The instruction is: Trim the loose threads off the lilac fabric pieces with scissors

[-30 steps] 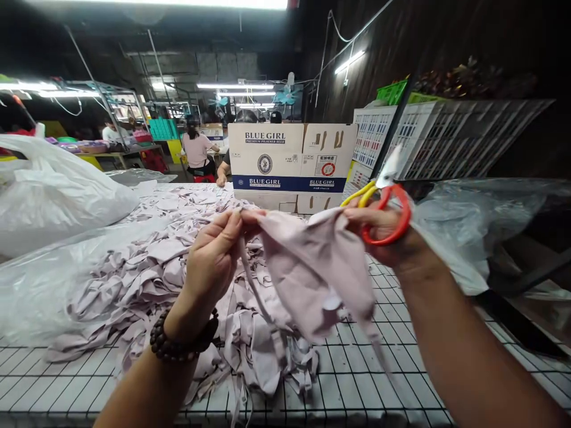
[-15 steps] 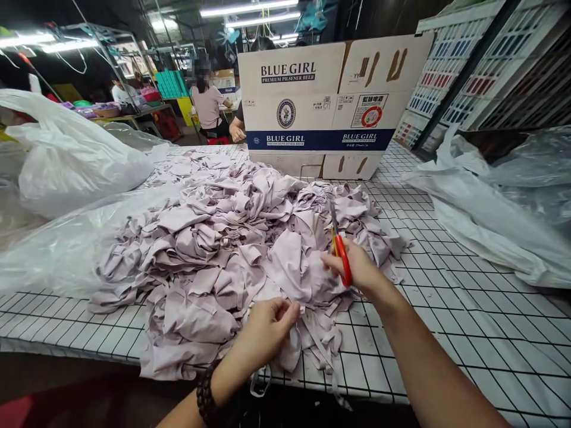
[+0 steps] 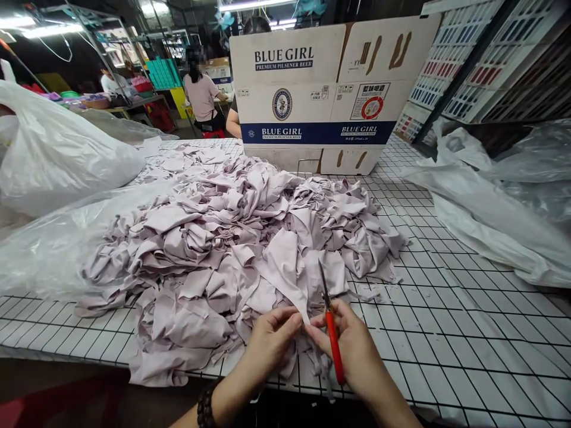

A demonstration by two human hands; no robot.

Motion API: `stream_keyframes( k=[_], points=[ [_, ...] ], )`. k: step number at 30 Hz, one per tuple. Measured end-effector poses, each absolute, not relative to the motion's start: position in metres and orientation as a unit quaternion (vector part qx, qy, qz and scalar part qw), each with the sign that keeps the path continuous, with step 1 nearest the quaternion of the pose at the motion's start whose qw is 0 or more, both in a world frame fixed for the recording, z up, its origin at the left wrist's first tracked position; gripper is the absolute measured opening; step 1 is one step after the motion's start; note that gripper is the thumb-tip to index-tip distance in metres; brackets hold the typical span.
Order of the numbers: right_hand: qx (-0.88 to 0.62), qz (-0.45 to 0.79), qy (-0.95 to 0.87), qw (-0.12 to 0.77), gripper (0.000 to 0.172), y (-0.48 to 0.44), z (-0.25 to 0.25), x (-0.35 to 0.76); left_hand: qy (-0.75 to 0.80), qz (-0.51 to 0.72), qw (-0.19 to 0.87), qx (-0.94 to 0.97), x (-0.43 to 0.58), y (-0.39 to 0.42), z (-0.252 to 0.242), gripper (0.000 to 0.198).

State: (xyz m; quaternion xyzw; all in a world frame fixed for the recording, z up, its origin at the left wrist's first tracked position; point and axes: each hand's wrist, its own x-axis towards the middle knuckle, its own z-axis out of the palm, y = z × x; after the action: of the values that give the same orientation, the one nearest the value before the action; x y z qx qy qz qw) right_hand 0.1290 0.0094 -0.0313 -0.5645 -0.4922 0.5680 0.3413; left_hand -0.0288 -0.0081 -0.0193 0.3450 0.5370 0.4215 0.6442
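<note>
A large heap of pale mauve fabric pieces covers the middle of the table. At its near edge my left hand pinches the narrow end of a fabric piece. My right hand is close beside it, closed around red-handled scissors whose blades point up and away. The right thumb and forefinger meet at the same fabric end, touching or nearly touching the left fingertips. Thin strips of cloth hang below the hands at the table edge.
A flattened-looking beer carton stands upright behind the heap. White plastic bags lie at left, and more plastic bags at right. The grid-patterned table extends right. People sit at work beyond; a person's arm shows beside the carton.
My right hand, with the scissors, has come down and left to meet my left hand at the fabric end. The view has shifted slightly.
</note>
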Motion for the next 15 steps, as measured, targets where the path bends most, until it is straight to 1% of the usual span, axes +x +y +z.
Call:
stream_keyframes(
  k=[2,7,10,13,15],
  points=[
    [-0.551,0.579,-0.481,0.361,0.044,0.005,-0.023,0.129,0.533,0.429,0.662,0.306,-0.025,-0.01,-0.015,0.056],
    [-0.488,0.631,-0.465,0.384,0.044,-0.002,-0.012,0.123,0.501,0.383,0.727,0.272,-0.025,-0.008,-0.005,0.058],
    [-0.492,0.612,-0.487,0.383,0.041,0.002,-0.01,0.128,0.516,0.411,0.701,0.27,-0.03,-0.004,-0.002,0.056],
    [-0.504,0.57,-0.5,0.414,0.037,0.012,-0.004,0.132,0.521,0.439,0.662,0.312,-0.035,-0.001,0.0,0.048],
    [-0.472,0.585,-0.496,0.435,0.038,0.02,0.001,0.129,0.516,0.452,0.639,0.348,-0.038,0.0,0.001,0.044]
  ],
)
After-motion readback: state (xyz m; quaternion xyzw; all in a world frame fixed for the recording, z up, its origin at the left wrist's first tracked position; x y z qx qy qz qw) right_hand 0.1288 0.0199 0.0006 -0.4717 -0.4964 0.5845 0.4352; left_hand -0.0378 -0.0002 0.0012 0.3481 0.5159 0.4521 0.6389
